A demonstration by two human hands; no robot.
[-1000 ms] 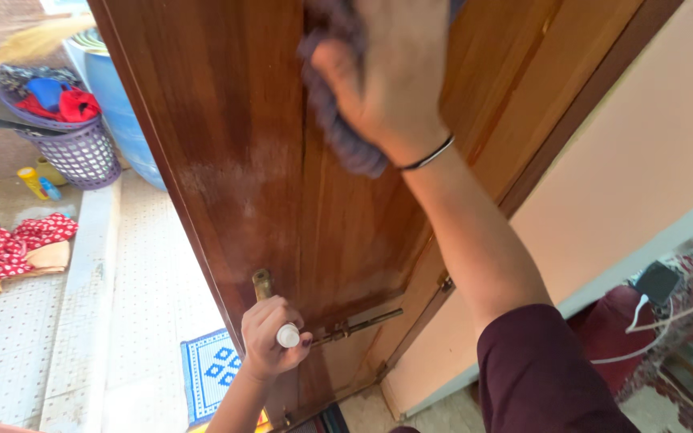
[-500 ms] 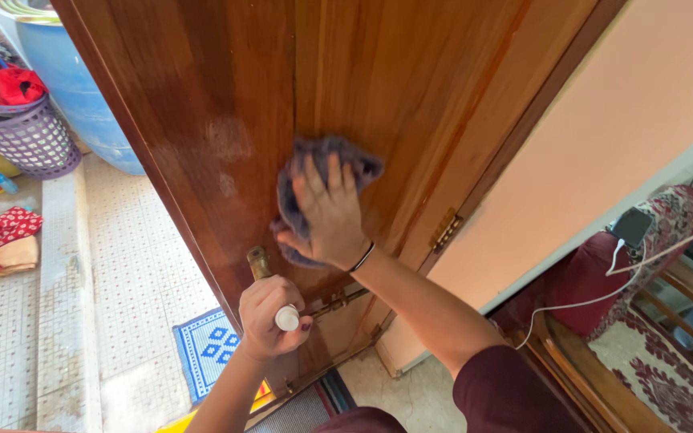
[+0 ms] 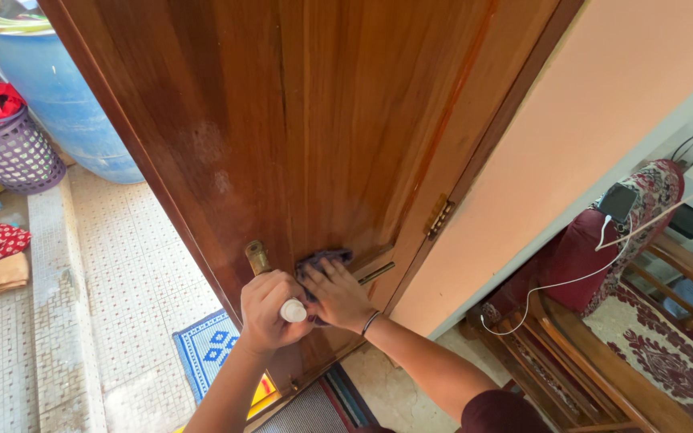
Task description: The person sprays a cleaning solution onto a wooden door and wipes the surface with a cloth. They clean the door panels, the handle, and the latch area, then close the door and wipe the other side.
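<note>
Far out past the left hand (image 3: 270, 311), on the pale floor, sit one purple basket (image 3: 10, 156) with red clothes in it and one big blue barrel (image 3: 66, 96). Closer in, just below that hand, lies one small blue and white mat (image 3: 206, 353).

The left hand is curled tight around one small bottle (image 3: 293, 309) with a white cap. The cap pokes out toward the right hand. The bottle looks light and hard, and maybe a bit slippery, so I think a full fist around its middle is the best way to hold it. Just above this hand sits one brass handle (image 3: 257, 256) on the wooden door (image 3: 322, 120).

The right hand (image 3: 338, 295) is right beside the left one, almost touching it. It is spread flat, fingers wide, pressing one purple cloth (image 3: 322, 259) against the door. The cloth sticks out past the fingertips. It looks soft and floppy and very light, so a flat palm on top keeps it from sliding away. A brass bolt (image 3: 377, 273) lies just to the right of the cloth.

Further right of that hand is one brass hinge (image 3: 440, 215), then the peach wall (image 3: 603, 120). Well off to the right stands one wooden chair (image 3: 603, 353) with a red cushion, and one phone (image 3: 618, 201) with a white cable on it.
</note>
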